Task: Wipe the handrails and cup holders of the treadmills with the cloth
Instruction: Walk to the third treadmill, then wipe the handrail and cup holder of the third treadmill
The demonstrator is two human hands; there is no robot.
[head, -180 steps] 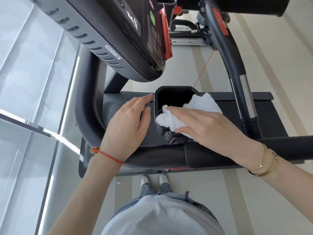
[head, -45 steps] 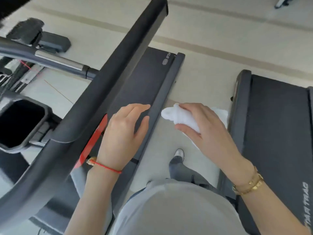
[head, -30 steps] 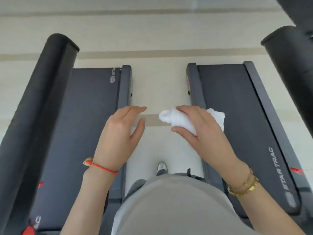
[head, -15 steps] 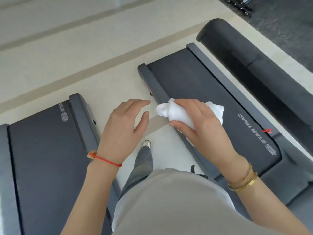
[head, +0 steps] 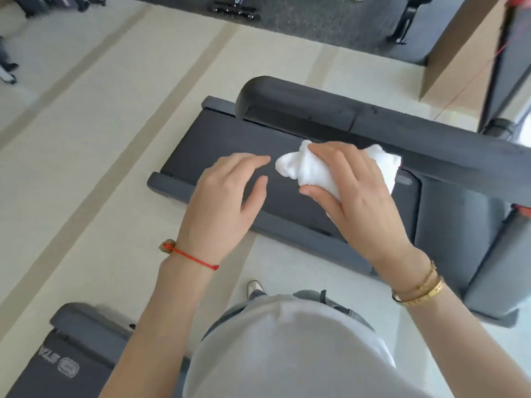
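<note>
Here the cloth (head: pixel 310 168) bulges leftward from the right hand (head: pixel 359 196).

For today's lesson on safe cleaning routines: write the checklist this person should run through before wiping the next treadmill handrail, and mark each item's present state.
1. White cloth gripped in right hand: ok.
2. Left hand free, holding nothing: ok.
3. Black handrail in view ahead of the cloth: ok.
4. Cloth touching the handrail: cannot tell.
5. Cup holder in view: not ok.
6. Cloth clean enough: cannot tell.
</note>
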